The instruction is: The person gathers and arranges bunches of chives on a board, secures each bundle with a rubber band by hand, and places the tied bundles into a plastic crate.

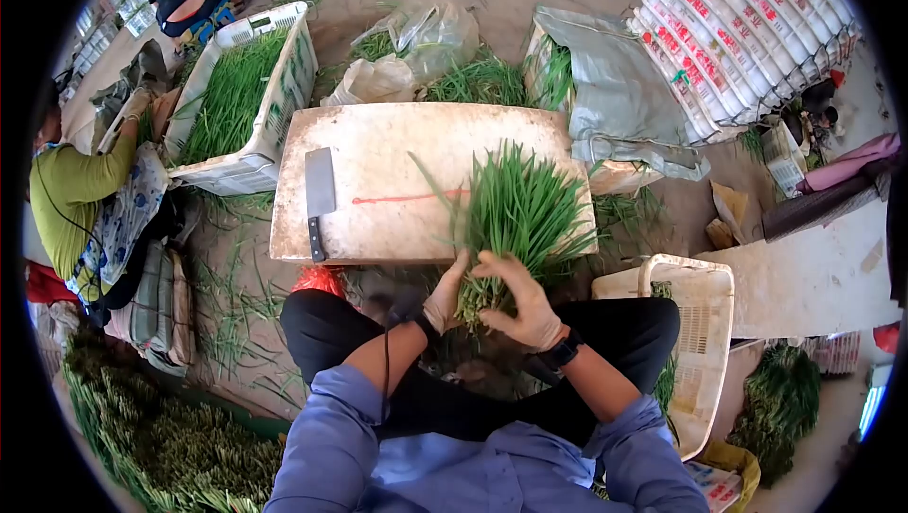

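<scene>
A thick bunch of garlic chives (525,206) rests on the right part of the pale cutting board (388,149). Its leaf tips point away from me and its cut stalk ends overhang the near edge, above my lap. My left hand (443,297), in a thin whitish glove, presses against the left side of the stalks. From the right, my gloved right hand (522,305) curls its fingers and thumb around the same stalks. A cleaver (320,193) with a black handle lies flat at the board's left, apart from both hands. A red line runs across the board.
White crates with chives stand at the left (255,149) and right (705,362). Behind the board are plastic bags (435,31) and a grey-covered box (615,78). A person in a green top (80,177) sits at left. Chives are heaped at lower left (180,433).
</scene>
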Action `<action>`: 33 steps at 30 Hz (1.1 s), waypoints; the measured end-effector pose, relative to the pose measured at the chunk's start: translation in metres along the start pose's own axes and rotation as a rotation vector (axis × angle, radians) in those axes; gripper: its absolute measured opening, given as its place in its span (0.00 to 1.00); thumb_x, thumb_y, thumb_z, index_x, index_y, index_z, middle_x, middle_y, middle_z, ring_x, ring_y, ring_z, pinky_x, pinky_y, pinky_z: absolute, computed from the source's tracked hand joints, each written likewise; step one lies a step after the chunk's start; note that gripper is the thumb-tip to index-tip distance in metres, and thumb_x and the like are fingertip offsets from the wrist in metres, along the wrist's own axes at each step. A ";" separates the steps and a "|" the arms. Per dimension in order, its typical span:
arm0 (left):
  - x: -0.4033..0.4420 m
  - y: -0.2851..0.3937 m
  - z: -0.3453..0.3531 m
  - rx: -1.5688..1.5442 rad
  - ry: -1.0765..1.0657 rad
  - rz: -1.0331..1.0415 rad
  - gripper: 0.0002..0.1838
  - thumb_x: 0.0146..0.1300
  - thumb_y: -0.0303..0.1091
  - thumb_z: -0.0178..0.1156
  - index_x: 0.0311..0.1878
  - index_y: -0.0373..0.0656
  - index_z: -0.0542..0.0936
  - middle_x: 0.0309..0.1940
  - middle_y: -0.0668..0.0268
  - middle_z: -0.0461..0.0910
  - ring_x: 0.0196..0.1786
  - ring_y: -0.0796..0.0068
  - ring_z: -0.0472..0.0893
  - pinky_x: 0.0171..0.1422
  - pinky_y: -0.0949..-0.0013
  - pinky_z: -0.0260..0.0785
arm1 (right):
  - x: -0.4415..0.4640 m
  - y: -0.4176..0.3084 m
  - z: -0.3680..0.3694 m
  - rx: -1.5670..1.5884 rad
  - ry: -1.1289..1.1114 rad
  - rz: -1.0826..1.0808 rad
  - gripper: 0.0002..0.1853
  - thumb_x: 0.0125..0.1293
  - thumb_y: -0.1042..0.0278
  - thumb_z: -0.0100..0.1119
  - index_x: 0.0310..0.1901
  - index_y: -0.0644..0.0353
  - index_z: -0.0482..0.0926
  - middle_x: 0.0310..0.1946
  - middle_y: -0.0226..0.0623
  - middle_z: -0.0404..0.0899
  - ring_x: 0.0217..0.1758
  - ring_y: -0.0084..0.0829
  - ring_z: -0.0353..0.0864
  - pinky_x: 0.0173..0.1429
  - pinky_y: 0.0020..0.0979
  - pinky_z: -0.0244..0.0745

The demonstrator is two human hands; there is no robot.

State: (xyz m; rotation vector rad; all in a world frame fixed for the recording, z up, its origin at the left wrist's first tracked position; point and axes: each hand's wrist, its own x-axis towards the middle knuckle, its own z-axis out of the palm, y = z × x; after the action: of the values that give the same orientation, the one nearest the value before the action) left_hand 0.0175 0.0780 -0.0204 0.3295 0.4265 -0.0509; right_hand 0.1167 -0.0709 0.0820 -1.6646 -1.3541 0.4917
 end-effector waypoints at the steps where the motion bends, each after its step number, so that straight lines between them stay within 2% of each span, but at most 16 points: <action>1: -0.003 0.001 0.005 -0.004 0.018 0.040 0.38 0.79 0.67 0.52 0.76 0.45 0.72 0.65 0.57 0.82 0.58 0.60 0.85 0.62 0.55 0.82 | -0.001 -0.010 -0.003 -0.040 0.139 -0.018 0.40 0.64 0.68 0.73 0.78 0.58 0.68 0.60 0.38 0.85 0.69 0.41 0.81 0.85 0.52 0.56; 3: 0.007 -0.004 -0.019 -0.060 -0.109 -0.072 0.37 0.79 0.65 0.53 0.76 0.45 0.73 0.63 0.57 0.83 0.58 0.61 0.86 0.59 0.56 0.84 | -0.017 -0.013 -0.004 0.033 0.360 0.171 0.27 0.70 0.73 0.69 0.71 0.62 0.77 0.52 0.38 0.88 0.60 0.35 0.86 0.77 0.43 0.71; 4: 0.007 -0.003 -0.021 -0.025 -0.104 -0.079 0.39 0.78 0.67 0.54 0.75 0.45 0.74 0.63 0.58 0.84 0.58 0.60 0.86 0.61 0.55 0.83 | -0.030 -0.009 0.000 0.143 0.450 0.346 0.16 0.77 0.72 0.65 0.62 0.66 0.82 0.47 0.38 0.89 0.52 0.28 0.88 0.64 0.33 0.80; 5: 0.009 -0.003 -0.022 0.011 -0.100 -0.085 0.40 0.76 0.69 0.55 0.75 0.44 0.76 0.62 0.59 0.85 0.58 0.59 0.87 0.62 0.53 0.82 | -0.047 -0.001 -0.004 0.271 0.422 0.516 0.17 0.82 0.61 0.62 0.60 0.66 0.83 0.45 0.36 0.89 0.47 0.27 0.88 0.58 0.31 0.80; 7: 0.008 -0.003 -0.019 -0.014 -0.088 -0.086 0.38 0.77 0.67 0.56 0.74 0.44 0.76 0.62 0.58 0.85 0.57 0.60 0.87 0.61 0.54 0.83 | -0.070 0.020 -0.010 0.285 0.232 0.826 0.24 0.85 0.49 0.55 0.61 0.65 0.83 0.47 0.36 0.90 0.49 0.29 0.88 0.57 0.32 0.81; 10: 0.008 -0.002 -0.016 -0.030 -0.118 -0.116 0.33 0.79 0.59 0.58 0.73 0.42 0.76 0.61 0.58 0.86 0.56 0.61 0.88 0.61 0.55 0.83 | -0.092 0.065 0.012 0.647 0.074 1.067 0.34 0.84 0.36 0.48 0.68 0.62 0.78 0.59 0.40 0.87 0.58 0.34 0.86 0.62 0.38 0.80; 13: 0.016 -0.007 -0.026 0.006 -0.139 -0.186 0.28 0.79 0.50 0.60 0.72 0.39 0.77 0.61 0.57 0.86 0.57 0.61 0.88 0.61 0.56 0.84 | -0.071 0.080 0.017 1.121 0.038 0.889 0.41 0.80 0.29 0.48 0.77 0.58 0.71 0.73 0.42 0.77 0.71 0.40 0.78 0.73 0.44 0.73; 14: 0.020 -0.010 -0.031 0.025 -0.142 -0.215 0.27 0.79 0.46 0.61 0.71 0.38 0.78 0.61 0.57 0.86 0.57 0.61 0.88 0.61 0.56 0.84 | -0.071 0.101 0.020 1.374 0.008 0.902 0.45 0.77 0.26 0.51 0.81 0.54 0.65 0.79 0.41 0.70 0.78 0.41 0.69 0.81 0.45 0.63; 15: 0.016 -0.008 -0.020 0.139 -0.095 -0.116 0.24 0.76 0.36 0.65 0.70 0.35 0.79 0.61 0.58 0.86 0.58 0.64 0.88 0.63 0.58 0.82 | -0.051 0.068 0.008 1.526 0.078 0.994 0.46 0.76 0.25 0.53 0.81 0.53 0.66 0.79 0.40 0.70 0.79 0.41 0.67 0.84 0.45 0.59; 18: 0.013 -0.016 0.004 0.597 0.022 0.192 0.28 0.67 0.26 0.72 0.69 0.33 0.78 0.60 0.61 0.86 0.59 0.71 0.85 0.67 0.65 0.77 | -0.054 0.078 0.006 1.295 0.223 1.003 0.43 0.75 0.31 0.61 0.80 0.54 0.67 0.75 0.35 0.73 0.75 0.37 0.72 0.80 0.41 0.65; 21: 0.016 -0.020 0.011 0.836 0.033 0.237 0.29 0.65 0.25 0.73 0.68 0.30 0.77 0.60 0.61 0.86 0.59 0.73 0.83 0.67 0.65 0.76 | -0.063 0.080 0.017 1.016 0.246 0.827 0.39 0.74 0.42 0.69 0.78 0.55 0.69 0.71 0.32 0.76 0.70 0.33 0.74 0.76 0.38 0.68; 23: 0.019 -0.023 0.010 0.731 0.010 0.232 0.29 0.65 0.26 0.73 0.68 0.30 0.77 0.60 0.60 0.86 0.59 0.73 0.83 0.66 0.65 0.76 | -0.064 0.084 0.025 0.927 0.280 0.725 0.36 0.74 0.51 0.72 0.76 0.56 0.70 0.68 0.31 0.76 0.68 0.31 0.75 0.73 0.36 0.70; 24: 0.021 -0.025 0.009 0.681 -0.001 0.228 0.29 0.66 0.27 0.73 0.69 0.31 0.77 0.60 0.60 0.86 0.59 0.73 0.84 0.66 0.65 0.76 | -0.061 0.087 0.025 0.891 0.247 0.740 0.37 0.71 0.63 0.76 0.76 0.57 0.68 0.68 0.32 0.76 0.67 0.31 0.75 0.73 0.35 0.70; 27: 0.026 -0.028 0.006 0.734 0.017 0.155 0.29 0.67 0.29 0.72 0.69 0.31 0.78 0.60 0.59 0.86 0.60 0.72 0.84 0.66 0.66 0.76 | -0.063 0.080 0.036 0.756 0.333 0.717 0.42 0.62 0.74 0.79 0.74 0.62 0.66 0.63 0.33 0.79 0.64 0.29 0.78 0.69 0.33 0.75; 28: 0.023 -0.027 0.008 0.701 0.003 0.079 0.29 0.69 0.32 0.70 0.71 0.32 0.77 0.62 0.59 0.85 0.60 0.71 0.84 0.66 0.67 0.76 | -0.063 0.085 0.037 0.747 0.324 0.725 0.48 0.55 0.76 0.83 0.74 0.65 0.61 0.63 0.37 0.78 0.65 0.29 0.77 0.70 0.34 0.75; 33: 0.026 -0.033 0.011 0.574 0.049 0.058 0.27 0.72 0.31 0.68 0.73 0.39 0.77 0.63 0.61 0.85 0.61 0.68 0.84 0.65 0.64 0.77 | -0.068 0.086 0.036 0.664 0.295 0.779 0.50 0.52 0.77 0.81 0.75 0.66 0.60 0.63 0.40 0.78 0.65 0.33 0.78 0.69 0.35 0.77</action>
State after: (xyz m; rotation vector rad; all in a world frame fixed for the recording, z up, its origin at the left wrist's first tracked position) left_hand 0.0414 0.0433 -0.0320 0.9090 0.4455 -0.1095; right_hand 0.1155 -0.1185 -0.0236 -1.5467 -0.2205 0.9678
